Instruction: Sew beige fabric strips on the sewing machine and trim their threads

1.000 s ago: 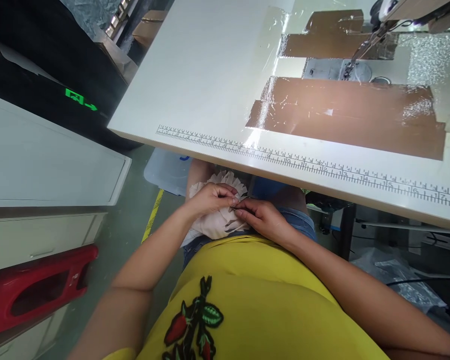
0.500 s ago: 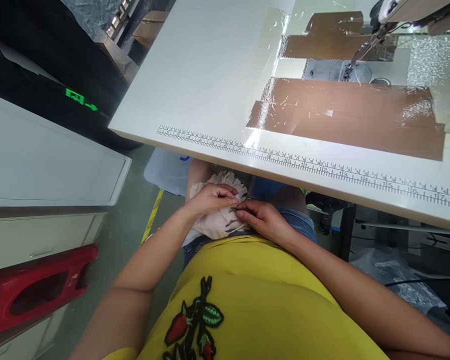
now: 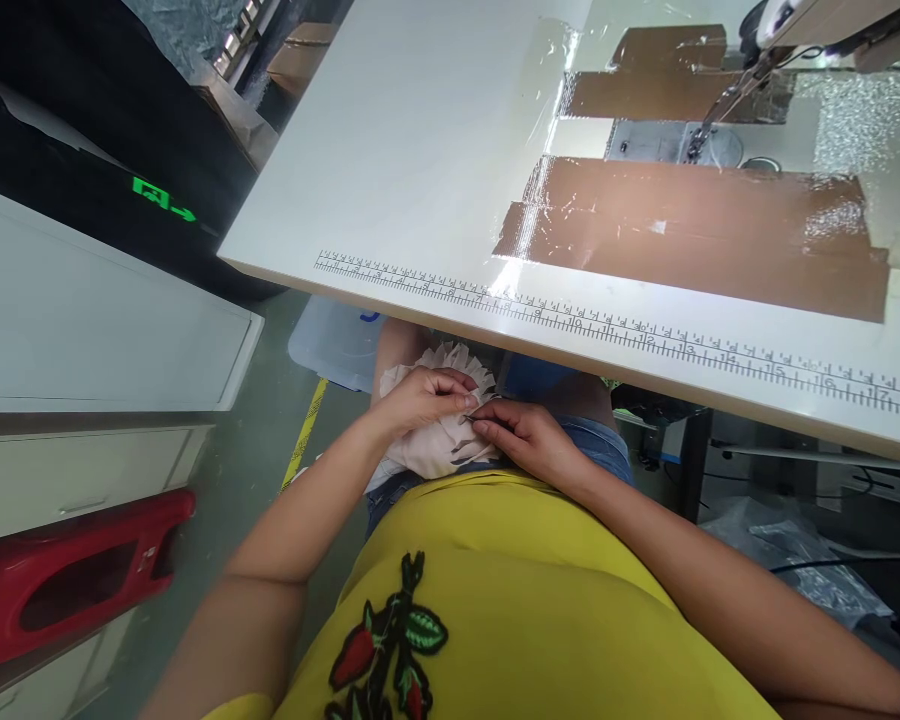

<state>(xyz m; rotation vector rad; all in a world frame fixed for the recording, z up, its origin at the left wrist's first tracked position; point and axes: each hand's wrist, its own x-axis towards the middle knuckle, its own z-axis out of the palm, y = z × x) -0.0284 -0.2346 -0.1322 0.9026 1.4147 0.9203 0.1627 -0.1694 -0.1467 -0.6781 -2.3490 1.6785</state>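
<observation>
A cream fabric piece (image 3: 429, 452) with a ruffled, pleated edge lies bunched on my lap, below the table's front edge. My left hand (image 3: 427, 398) is closed over it, thumb and forefinger pinched at the cloth. Close beside those fingertips is my right hand (image 3: 529, 435), also closed in a pinch. A small, thin, dark tool pokes out from its fingertips towards the fabric; its kind is too small to make out. Part of the cloth is hidden under both hands.
Above my lap spans a white sewing table (image 3: 405, 130) with a printed ruler along its front. A sewing machine (image 3: 817, 30) stands at its upper right, near brown taped strips (image 3: 690, 225). A red plastic stool (image 3: 82, 570) and a translucent bin (image 3: 334, 340) are on the left.
Both hands stay nearly in place on the fabric. The thin tool at the right fingertips seems to have shifted very slightly.
</observation>
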